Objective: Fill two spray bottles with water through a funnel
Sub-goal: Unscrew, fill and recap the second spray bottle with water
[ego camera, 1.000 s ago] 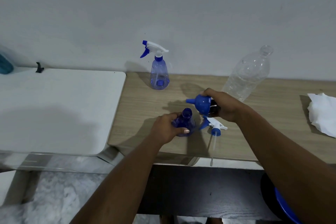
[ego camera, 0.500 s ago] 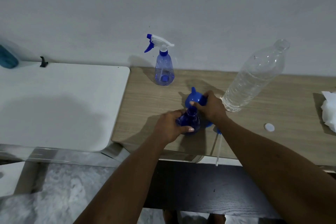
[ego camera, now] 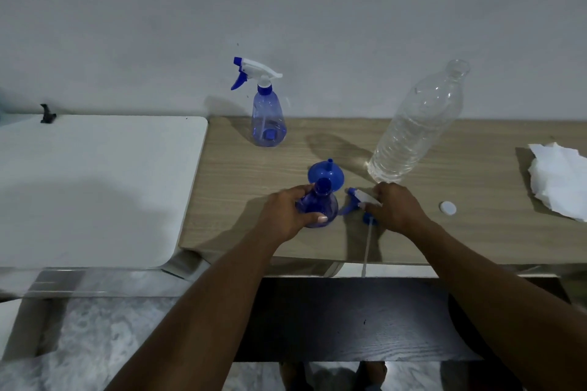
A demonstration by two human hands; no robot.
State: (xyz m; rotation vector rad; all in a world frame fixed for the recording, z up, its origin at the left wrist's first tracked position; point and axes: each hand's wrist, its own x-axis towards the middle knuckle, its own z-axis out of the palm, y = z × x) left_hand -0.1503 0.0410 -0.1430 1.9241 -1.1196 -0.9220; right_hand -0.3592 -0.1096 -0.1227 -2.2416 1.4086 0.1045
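You are looking down through the head camera, the only view here. Your left hand (ego camera: 286, 212) is wrapping round the open spray bottle (ego camera: 318, 207), fingers and thumb clamping its blue body as it is standing on the wooden table (ego camera: 476, 232) near the front edge. Your palm is hiding the bottle's left side, and whether any water is inside is hard to make out.

Your right hand (ego camera: 394, 207) is closing on the spray head (ego camera: 358, 196) lying just right of that bottle, with the thumb and fingertips curling round its white body. The hand is covering most of the head, while the thin tube is trailing out past the table's edge.

The funnel (ego camera: 325, 172) is sitting on the table right behind the open bottle, whose neck is hiding its near rim, and I cannot tell whether the two are touching.

The second spray bottle (ego camera: 268, 119), head on, is standing by the wall. The uncapped water bottle (ego camera: 413, 127) is standing behind your right hand, and its white cap (ego camera: 448, 208) is lying to the right. The frame's edge is cutting off the crumpled tissue (ego camera: 559, 181).
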